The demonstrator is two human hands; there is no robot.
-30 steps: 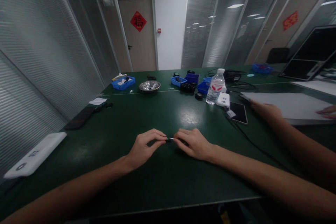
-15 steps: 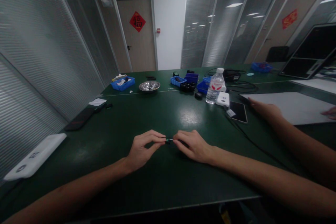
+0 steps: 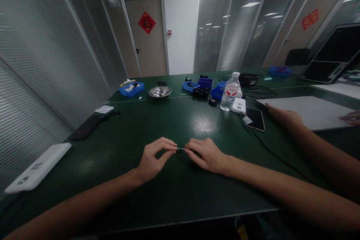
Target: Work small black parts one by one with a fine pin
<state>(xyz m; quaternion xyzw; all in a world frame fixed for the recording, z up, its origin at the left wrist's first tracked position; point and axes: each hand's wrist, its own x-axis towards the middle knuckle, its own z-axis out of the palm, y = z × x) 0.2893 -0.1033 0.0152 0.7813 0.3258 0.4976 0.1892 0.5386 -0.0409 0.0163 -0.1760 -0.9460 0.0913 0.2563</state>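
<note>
Between thumb and fingers, my left hand pinches a small dark piece with a green part, too small to name. Facing it from the right, my right hand is closed in a pinch on a thin, pale metallic rod that reaches to the green piece. Whether the rod enters the piece or only touches it, I cannot tell. Both hands are just above the dark green table, and the fingertips are a short gap apart.
A water bottle, white device and dark tablet stand right of centre. A metal bowl and blue basket lie at the back. At right, another person's hands touch a white board. A white power bank lies left.
My hands keep nearly the same pinch, with only a slight shift. At right, the other person's hands and white board have moved slightly.
</note>
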